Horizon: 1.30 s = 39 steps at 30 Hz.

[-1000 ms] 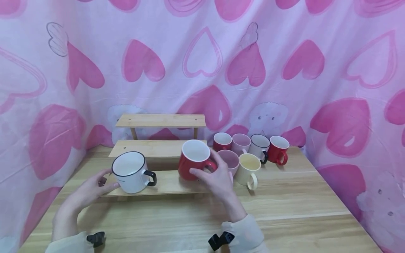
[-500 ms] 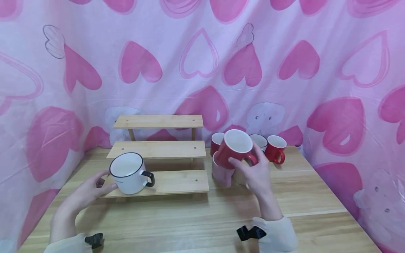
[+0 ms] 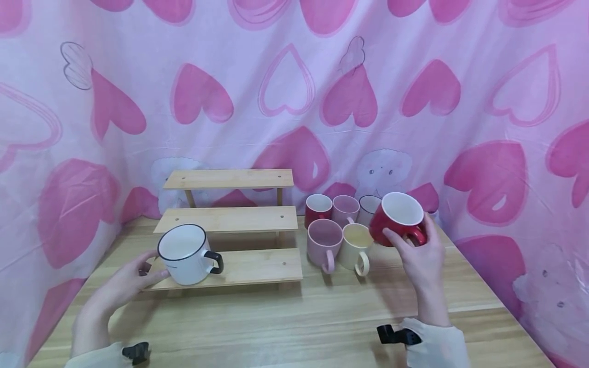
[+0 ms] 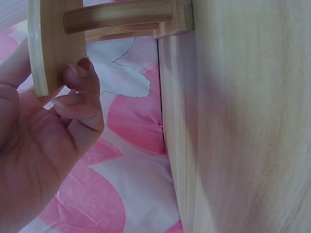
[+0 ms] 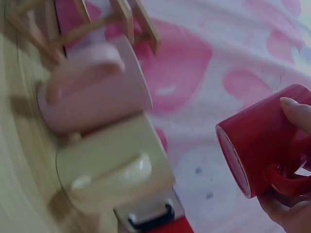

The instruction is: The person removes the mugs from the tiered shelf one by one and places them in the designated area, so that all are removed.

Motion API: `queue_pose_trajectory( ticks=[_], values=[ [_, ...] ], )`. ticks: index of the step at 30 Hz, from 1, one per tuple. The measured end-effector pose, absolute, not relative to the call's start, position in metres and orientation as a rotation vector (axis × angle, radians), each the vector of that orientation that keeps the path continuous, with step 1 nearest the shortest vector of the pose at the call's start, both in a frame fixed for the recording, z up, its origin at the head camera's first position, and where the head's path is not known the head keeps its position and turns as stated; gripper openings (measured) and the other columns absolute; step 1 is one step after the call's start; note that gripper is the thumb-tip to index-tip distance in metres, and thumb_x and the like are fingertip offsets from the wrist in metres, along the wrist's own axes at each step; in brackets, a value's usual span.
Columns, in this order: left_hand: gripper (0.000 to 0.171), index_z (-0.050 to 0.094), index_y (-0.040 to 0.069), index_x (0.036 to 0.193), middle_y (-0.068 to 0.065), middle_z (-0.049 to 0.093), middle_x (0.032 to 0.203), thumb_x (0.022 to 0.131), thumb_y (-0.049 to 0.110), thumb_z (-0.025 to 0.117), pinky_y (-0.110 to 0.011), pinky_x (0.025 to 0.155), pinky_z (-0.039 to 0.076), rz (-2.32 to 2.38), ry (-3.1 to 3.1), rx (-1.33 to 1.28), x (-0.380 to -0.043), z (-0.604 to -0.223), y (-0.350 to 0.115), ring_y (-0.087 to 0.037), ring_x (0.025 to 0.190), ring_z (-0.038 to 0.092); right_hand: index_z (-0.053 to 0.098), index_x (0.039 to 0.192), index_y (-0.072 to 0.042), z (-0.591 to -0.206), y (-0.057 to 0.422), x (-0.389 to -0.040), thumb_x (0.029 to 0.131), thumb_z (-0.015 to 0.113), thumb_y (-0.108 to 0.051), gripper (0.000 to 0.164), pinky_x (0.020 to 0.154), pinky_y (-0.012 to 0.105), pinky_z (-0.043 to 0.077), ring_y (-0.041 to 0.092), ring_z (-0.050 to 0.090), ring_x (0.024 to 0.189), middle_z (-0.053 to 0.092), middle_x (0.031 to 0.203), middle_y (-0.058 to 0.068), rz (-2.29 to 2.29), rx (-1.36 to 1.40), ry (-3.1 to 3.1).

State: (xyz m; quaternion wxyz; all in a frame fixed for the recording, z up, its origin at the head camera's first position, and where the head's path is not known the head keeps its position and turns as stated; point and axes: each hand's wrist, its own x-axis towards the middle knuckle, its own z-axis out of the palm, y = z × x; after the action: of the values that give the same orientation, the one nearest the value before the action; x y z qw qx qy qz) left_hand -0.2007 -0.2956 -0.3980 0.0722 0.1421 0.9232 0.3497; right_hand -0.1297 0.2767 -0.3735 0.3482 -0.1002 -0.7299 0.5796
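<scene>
My right hand grips a red mug with a white inside, tilted and raised at the right of the mug group; the right wrist view has the same mug from below. A white mug with a black rim and black handle stands on the left of the lowest step of a wooden three-step rack. Beside that mug, my left hand holds the step's left end. The left wrist view gives its fingers curled at the board's edge.
Right of the rack stand a pink mug and a cream mug. Behind them are another red mug, a second pink mug and a black-rimmed white mug. A heart-patterned curtain backs the wooden table.
My right hand has carried the red mug from above the lowest step rightward, past the pink and cream mugs. My left hand stays at the rack's end. The head view has shifted slightly.
</scene>
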Motion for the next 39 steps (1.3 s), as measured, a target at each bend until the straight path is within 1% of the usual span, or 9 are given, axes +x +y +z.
queue_pose_trajectory(
  ticks=[3,7,9,14,17,23,28,34,39],
  values=[
    [0.066,0.036,0.002,0.145,-0.03,0.05,0.127,0.096,0.036,0.064,-0.042,0.075,0.048,1.036,2.798,0.447,-0.202,-0.399,-0.296,-0.041,0.109,0.052,0.047,0.144,-0.025,-0.379,0.288,-0.125,0.077,0.085,-0.014,0.078,0.087,0.021,0.049,0.023,0.055,0.116,0.053,0.134,0.005,1.492,-0.366,-1.903],
    [0.068,0.036,-0.001,0.144,-0.033,0.046,0.132,0.096,0.037,0.063,-0.052,0.081,0.049,1.026,2.795,0.442,-0.202,-0.4,-0.296,-0.047,0.113,0.05,0.045,0.146,-0.027,-0.389,0.297,-0.122,0.078,0.085,-0.02,0.079,0.09,0.026,0.048,0.027,0.053,0.121,0.05,0.138,0.004,1.47,-0.458,-1.933],
    [0.069,0.035,-0.002,0.145,-0.035,0.044,0.133,0.096,0.038,0.063,-0.053,0.081,0.049,1.032,2.78,0.429,-0.202,-0.4,-0.297,-0.048,0.113,0.049,0.044,0.146,-0.027,-0.395,0.301,-0.123,0.079,0.084,-0.021,0.079,0.091,0.027,0.048,0.028,0.052,0.122,0.05,0.138,0.004,1.464,-0.475,-1.942],
    [0.07,0.033,-0.001,0.147,-0.032,0.051,0.125,0.096,0.037,0.063,-0.045,0.076,0.049,1.05,2.775,0.421,-0.202,-0.4,-0.298,-0.044,0.11,0.051,0.044,0.147,-0.025,-0.413,0.304,-0.131,0.079,0.084,-0.022,0.08,0.09,0.022,0.048,0.027,0.052,0.122,0.051,0.14,0.007,1.501,-0.505,-1.93],
    [0.07,0.034,-0.001,0.146,-0.033,0.048,0.128,0.096,0.037,0.063,-0.048,0.079,0.049,1.041,2.781,0.417,-0.203,-0.4,-0.298,-0.046,0.112,0.05,0.042,0.148,-0.021,-0.425,0.305,-0.135,0.079,0.084,-0.023,0.081,0.091,0.02,0.047,0.028,0.051,0.124,0.05,0.141,0.009,1.52,-0.536,-1.934],
    [0.074,0.031,-0.004,0.146,-0.038,0.037,0.138,0.096,0.04,0.062,-0.061,0.085,0.045,1.022,2.767,0.397,-0.203,-0.398,-0.298,-0.053,0.118,0.044,0.036,0.152,-0.022,-0.44,0.304,-0.139,0.08,0.082,-0.031,0.086,0.104,0.034,0.039,0.026,0.045,0.13,0.046,0.146,0.007,1.552,-0.611,-1.94],
    [0.076,0.03,-0.007,0.145,-0.039,0.036,0.139,0.096,0.042,0.062,-0.061,0.086,0.044,1.009,2.768,0.388,-0.202,-0.395,-0.298,-0.054,0.12,0.042,0.032,0.153,-0.024,-0.446,0.3,-0.145,0.077,0.083,-0.04,0.093,0.109,0.044,0.032,0.027,0.037,0.136,0.04,0.15,0.005,1.601,-0.687,-1.934],
    [0.074,0.031,-0.004,0.146,-0.038,0.041,0.135,0.096,0.039,0.063,-0.059,0.085,0.046,1.026,2.777,0.396,-0.202,-0.396,-0.299,-0.052,0.118,0.044,0.029,0.154,-0.022,-0.456,0.297,-0.15,0.077,0.082,-0.042,0.096,0.11,0.045,0.031,0.028,0.036,0.137,0.039,0.151,0.008,1.61,-0.71,-1.963],
    [0.072,0.033,-0.003,0.146,-0.038,0.038,0.138,0.096,0.039,0.063,-0.059,0.083,0.047,1.035,2.77,0.413,-0.202,-0.398,-0.297,-0.053,0.118,0.044,0.027,0.155,-0.023,-0.462,0.296,-0.151,0.078,0.081,-0.044,0.097,0.11,0.048,0.031,0.029,0.034,0.138,0.037,0.152,0.008,1.591,-0.74,-1.987]
  ],
)
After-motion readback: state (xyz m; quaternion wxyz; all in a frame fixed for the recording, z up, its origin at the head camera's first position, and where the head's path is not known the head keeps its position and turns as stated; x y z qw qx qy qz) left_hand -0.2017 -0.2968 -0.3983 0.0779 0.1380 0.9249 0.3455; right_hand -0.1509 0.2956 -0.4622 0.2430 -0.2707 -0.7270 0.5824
